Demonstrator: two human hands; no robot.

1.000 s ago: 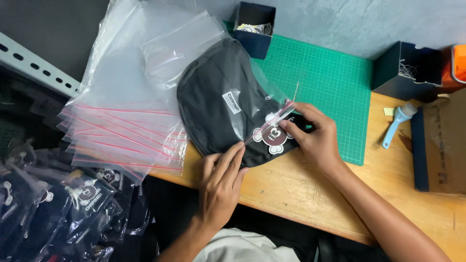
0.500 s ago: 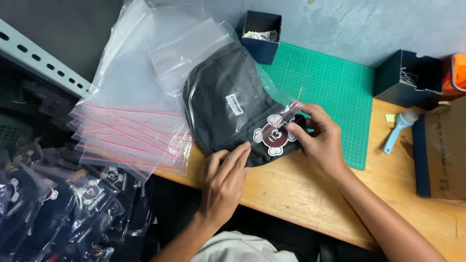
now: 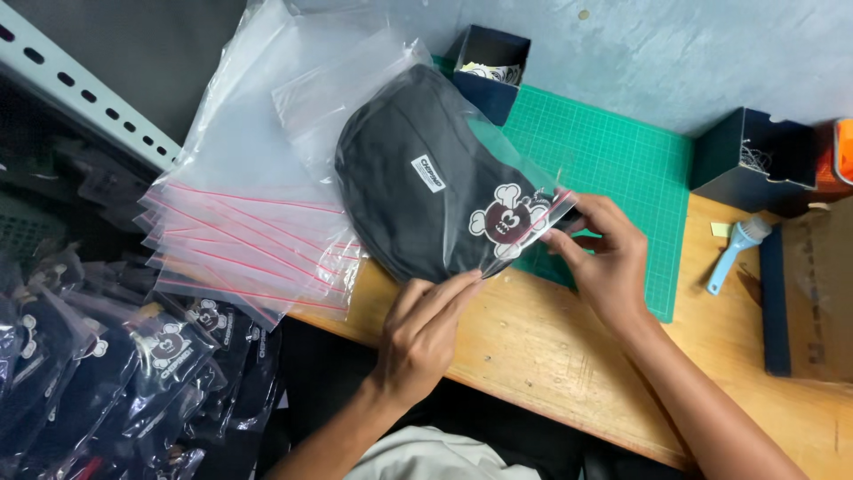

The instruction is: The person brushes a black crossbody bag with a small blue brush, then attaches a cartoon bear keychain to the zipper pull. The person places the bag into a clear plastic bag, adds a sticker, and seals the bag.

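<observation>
The dark cap (image 3: pixel 418 187) in its clear zip bag (image 3: pixel 355 98) lies on the tabletop (image 3: pixel 533 347) just ahead of me, long axis running from far left to near right. My left hand (image 3: pixel 426 324) rests flat, fingers nearly straight, on the bag's near edge, while my right hand (image 3: pixel 604 258) pinches the bag's red-striped mouth (image 3: pixel 546 213) closed.

Soft, even light falls from above, glare glints off the clear plastic bags (image 3: pixel 240 169), and the lower left corner sits dim.
</observation>
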